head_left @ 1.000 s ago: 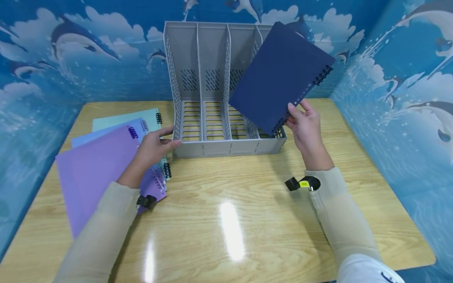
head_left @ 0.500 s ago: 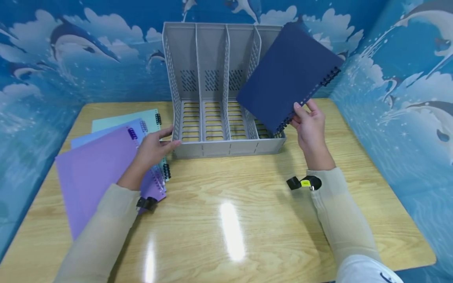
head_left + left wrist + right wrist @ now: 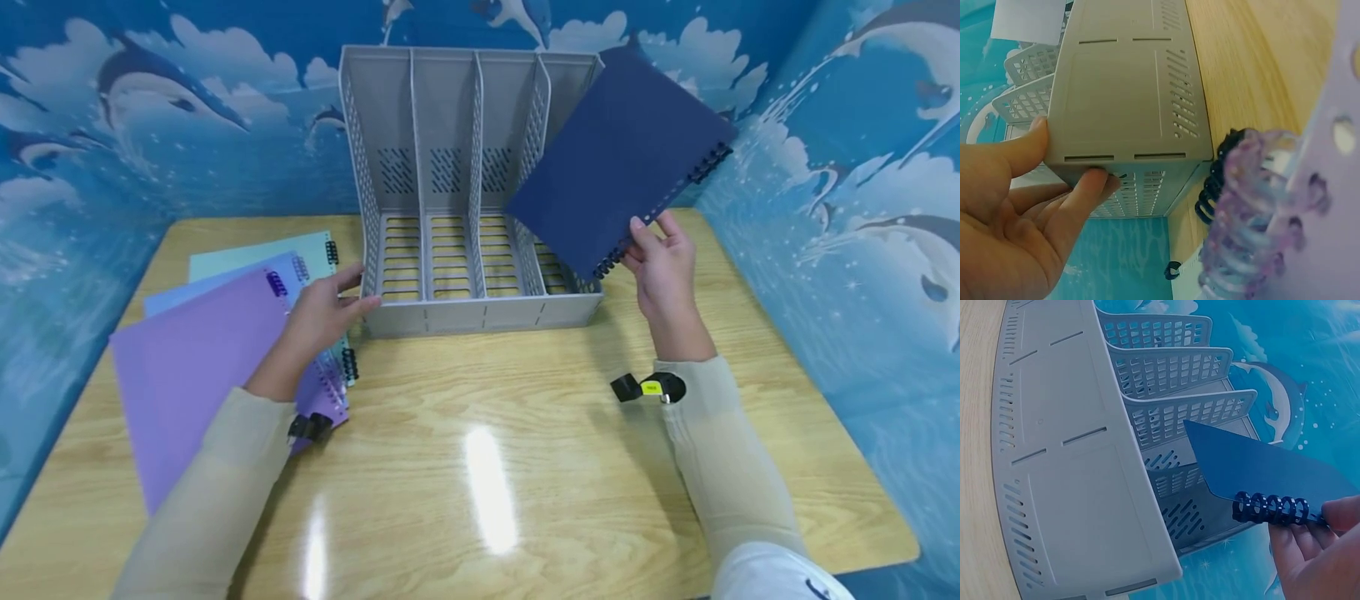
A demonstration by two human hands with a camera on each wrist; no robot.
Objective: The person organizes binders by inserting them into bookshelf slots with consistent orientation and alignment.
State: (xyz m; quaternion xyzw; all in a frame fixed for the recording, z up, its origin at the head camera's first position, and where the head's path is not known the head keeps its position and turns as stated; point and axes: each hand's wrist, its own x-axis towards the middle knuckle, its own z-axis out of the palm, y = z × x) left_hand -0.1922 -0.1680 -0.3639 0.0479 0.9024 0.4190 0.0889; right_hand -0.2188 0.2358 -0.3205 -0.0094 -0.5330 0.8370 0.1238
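Observation:
My right hand (image 3: 663,267) pinches a dark blue spiral notebook (image 3: 618,167) by its ring-bound edge, thumb on the cover. The notebook is tilted, its lower corner over the rightmost compartment of a grey file rack (image 3: 480,314). Black binding rings (image 3: 1269,509) show along its edge in the right wrist view. At the rack's left front corner, my left hand (image 3: 318,321) holds on, thumb at the front lip and fingers against the perforated side wall (image 3: 1141,194). Several upright compartments make up the rack, and their slotted floors show.
Left of the rack lies a fanned pile: a purple notebook (image 3: 187,358) on top, a blue notebook (image 3: 168,298) below it, then a mint green notebook (image 3: 258,252). They rest on the wooden table (image 3: 480,483). A dolphin-print backdrop (image 3: 225,167) stands behind.
My right hand has moved slightly to the right with the dark blue notebook, drawing it away from the middle compartments. My left hand stays at the rack's corner.

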